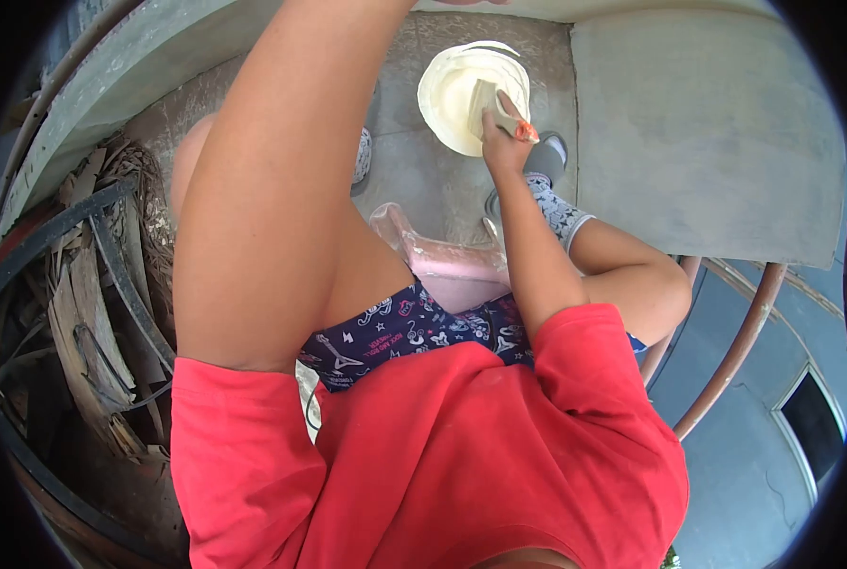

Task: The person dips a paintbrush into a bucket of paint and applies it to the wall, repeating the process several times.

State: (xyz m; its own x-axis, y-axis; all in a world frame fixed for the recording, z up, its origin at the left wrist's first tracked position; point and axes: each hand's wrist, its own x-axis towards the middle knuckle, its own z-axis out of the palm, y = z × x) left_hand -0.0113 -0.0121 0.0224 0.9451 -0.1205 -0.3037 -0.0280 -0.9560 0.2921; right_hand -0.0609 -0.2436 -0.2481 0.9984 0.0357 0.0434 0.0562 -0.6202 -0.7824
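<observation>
Gray floor (400,156) stretches from the curved wall (144,64) to the bucket (429,100). The left hand (466,2) is cut by the top edge, grip unclear; the right hand (505,137) has its grip pinching a brush (484,106) over the bucket's opening.

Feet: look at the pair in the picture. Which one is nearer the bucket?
The right foot, close to the rim of the bucket on the brush handle's side; floor separates the left foot from it.
</observation>
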